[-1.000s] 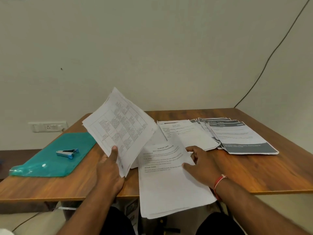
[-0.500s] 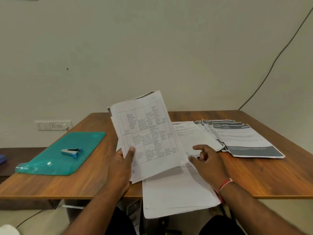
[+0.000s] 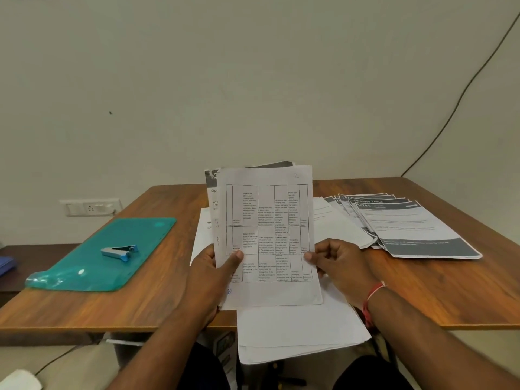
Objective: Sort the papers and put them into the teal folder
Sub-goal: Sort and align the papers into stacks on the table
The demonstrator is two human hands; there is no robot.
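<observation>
I hold a small bundle of papers (image 3: 267, 220) upright in front of me; its front sheet carries a printed table. My left hand (image 3: 213, 274) grips the bundle's lower left edge with the thumb on the front. My right hand (image 3: 340, 266) pinches the lower right edge. Under the bundle a stack of white sheets (image 3: 298, 333) lies on the table and hangs over the front edge. A fanned pile of grey-banded sheets (image 3: 413, 229) lies at the right. The teal folder (image 3: 92, 266) lies flat at the left.
A blue and silver staple remover (image 3: 119, 251) rests on the teal folder. The wooden table (image 3: 157, 299) ends close to my body. A wall socket (image 3: 90, 206) sits behind the table at left, and a black cable (image 3: 461, 94) runs down the wall at right.
The bundle swung from a leftward tilt to upright and central. My right hand left the stack on the table and took the bundle's right edge.
</observation>
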